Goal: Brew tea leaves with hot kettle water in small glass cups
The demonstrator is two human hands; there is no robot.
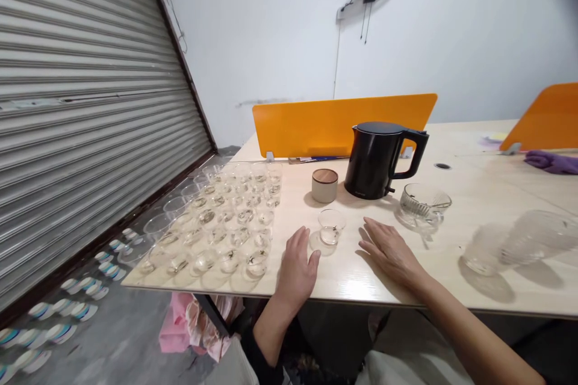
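Note:
A clear plastic cup (pixel 332 228) with a few dark bits at its bottom stands upright on the table between my two hands. My left hand (pixel 297 264) rests near the front edge, left of that cup, fingers stretched out and holding nothing. On the cup's other side, my right hand (pixel 389 246) lies with its fingers extended and nothing in them. Neither hand appears to touch the cup. Behind it sits a small pale canister (pixel 324 190) with a wooden lid. A black electric kettle (pixel 374 162) stands farther back. Right of the kettle is a ribbed glass cup (pixel 425 203) with dark bits inside.
Rows of clear cups (pixel 246 216) holding dark bits cover the table's left end. A nested stack of clear cups (pixel 524 240) lies on the right. Orange dividers (pixel 307 126) stand at the back. A purple cloth (pixel 551 162) lies far right. Several white-and-blue items (pixel 61 332) stand on the floor.

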